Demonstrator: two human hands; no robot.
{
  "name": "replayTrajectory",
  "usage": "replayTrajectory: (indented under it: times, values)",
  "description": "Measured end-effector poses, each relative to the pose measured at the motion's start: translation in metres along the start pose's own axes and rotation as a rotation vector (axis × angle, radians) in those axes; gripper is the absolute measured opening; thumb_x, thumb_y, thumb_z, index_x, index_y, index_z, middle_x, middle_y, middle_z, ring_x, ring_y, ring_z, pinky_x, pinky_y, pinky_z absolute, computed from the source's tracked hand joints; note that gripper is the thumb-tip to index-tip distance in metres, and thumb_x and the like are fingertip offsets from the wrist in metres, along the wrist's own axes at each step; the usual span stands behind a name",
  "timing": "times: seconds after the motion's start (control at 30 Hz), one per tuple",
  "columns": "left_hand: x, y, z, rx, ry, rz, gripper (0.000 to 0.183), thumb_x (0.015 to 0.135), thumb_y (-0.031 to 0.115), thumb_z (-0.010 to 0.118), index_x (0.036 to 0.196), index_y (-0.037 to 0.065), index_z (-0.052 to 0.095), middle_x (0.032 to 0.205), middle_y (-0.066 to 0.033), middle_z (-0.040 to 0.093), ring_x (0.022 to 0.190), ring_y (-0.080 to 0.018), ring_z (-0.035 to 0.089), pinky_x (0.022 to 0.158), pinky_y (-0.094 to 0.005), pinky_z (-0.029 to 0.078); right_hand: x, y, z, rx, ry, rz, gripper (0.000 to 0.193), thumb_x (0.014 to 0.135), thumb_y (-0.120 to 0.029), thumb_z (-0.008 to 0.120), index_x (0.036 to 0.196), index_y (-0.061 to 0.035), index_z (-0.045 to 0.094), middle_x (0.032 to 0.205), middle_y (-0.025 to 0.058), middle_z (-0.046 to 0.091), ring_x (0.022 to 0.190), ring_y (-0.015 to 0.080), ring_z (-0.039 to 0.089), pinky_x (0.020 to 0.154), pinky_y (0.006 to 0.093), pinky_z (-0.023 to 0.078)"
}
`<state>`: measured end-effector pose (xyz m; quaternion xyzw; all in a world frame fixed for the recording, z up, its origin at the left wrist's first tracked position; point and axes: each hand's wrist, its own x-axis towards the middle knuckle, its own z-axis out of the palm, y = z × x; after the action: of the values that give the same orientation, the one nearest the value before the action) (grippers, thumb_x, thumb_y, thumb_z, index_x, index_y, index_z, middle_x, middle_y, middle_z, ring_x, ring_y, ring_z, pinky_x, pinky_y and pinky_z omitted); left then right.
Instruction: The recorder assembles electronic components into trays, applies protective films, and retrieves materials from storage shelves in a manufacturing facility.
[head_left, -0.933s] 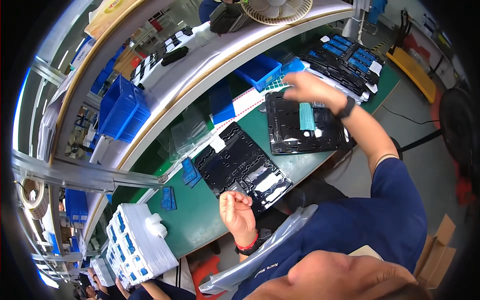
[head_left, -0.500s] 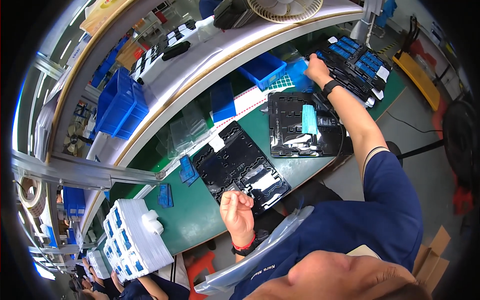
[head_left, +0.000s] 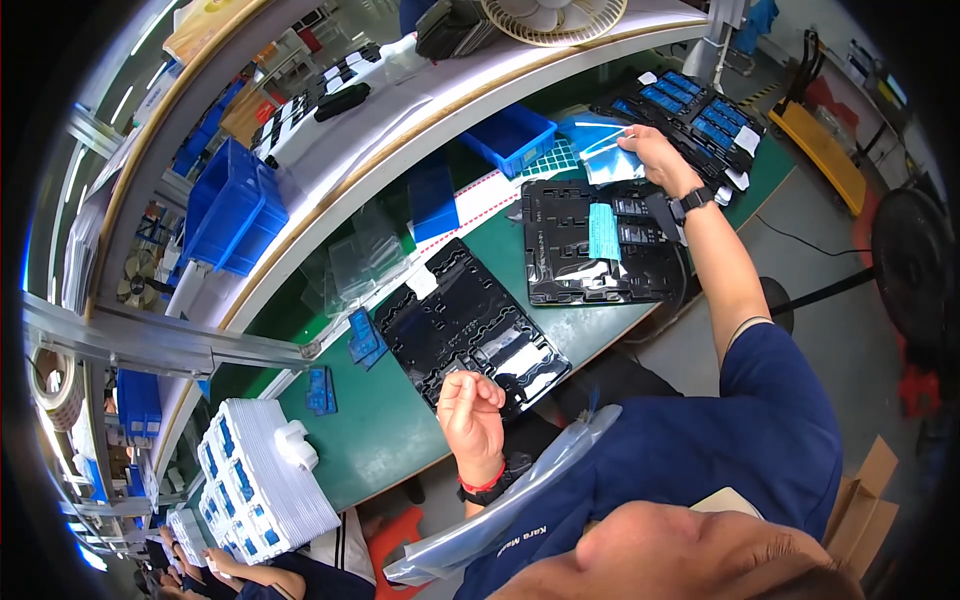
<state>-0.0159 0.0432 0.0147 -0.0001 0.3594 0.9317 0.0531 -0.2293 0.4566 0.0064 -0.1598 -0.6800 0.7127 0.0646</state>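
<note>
Near the far right of the bench, my right hand [head_left: 660,162] pinches the edge of a shiny blue film sheet [head_left: 608,165] with white strips. Below it lies a black plastic tray [head_left: 560,275] holding dark flat parts, with a turquoise piece [head_left: 603,232] on top. My left hand [head_left: 470,418] is raised over the near edge of another black tray [head_left: 430,320]. Its fingers are curled together; whatever they hold, if anything, is hidden. That tray carries a white label [head_left: 422,284] at its far end and a few parts at its near end.
Stacked black trays with blue parts [head_left: 715,125] stand at the far right. A blue bin [head_left: 510,140] sits under the shelf. Small blue pieces [head_left: 366,338] lie left of the tray. White stacked trays [head_left: 290,500] stand at the left, by another person's arms [head_left: 255,575].
My right hand has drawn back from the stacked trays toward me, and the blue film now shows spread out in its fingers. My left hand has hardly moved.
</note>
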Motion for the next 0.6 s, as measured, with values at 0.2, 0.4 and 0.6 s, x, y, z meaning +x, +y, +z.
replayTrajectory:
  times: [0.2, 0.4, 0.6]
  values:
    - [0.000, -0.008, 0.000, 0.038, -0.016, -0.091, 0.010, 0.090, 0.010, 0.049, 0.088, 0.002, 0.054, 0.070, -0.0059, 0.051, 0.064, -0.0156, 0.049, 0.058, -0.0286, 0.040, -0.092, -0.022, 0.051, 0.253, -0.346, -0.268, 0.038, 0.082, 0.005, 0.052, 0.118, -0.0010, 0.044, 0.100, 0.0082, 0.060, 0.086, 0.0118, 0.058, 0.077, 0.0245, 0.047]
    - [-0.001, -0.010, 0.000, 0.102, -0.083, -0.143, 0.024, 0.090, 0.010, 0.048, 0.108, -0.004, 0.055, 0.094, -0.0137, 0.061, 0.087, -0.0218, 0.059, 0.071, -0.0322, 0.048, -0.166, -0.035, 0.098, 0.310, -0.603, -0.250, 0.049, 0.082, 0.006, 0.052, 0.127, -0.0021, 0.034, 0.105, 0.0101, 0.058, 0.091, 0.0148, 0.059, 0.081, 0.0249, 0.047]
    - [-0.004, -0.011, 0.001, 0.111, -0.228, -0.131, 0.050, 0.091, 0.027, 0.049, 0.128, -0.005, 0.038, 0.122, -0.0192, 0.049, 0.113, -0.0274, 0.049, 0.090, -0.0387, 0.043, -0.214, -0.034, 0.121, 0.323, -0.907, -0.064, 0.051, 0.083, 0.001, 0.054, 0.129, -0.0009, 0.032, 0.117, 0.0106, 0.050, 0.099, 0.0167, 0.057, 0.086, 0.0300, 0.046]
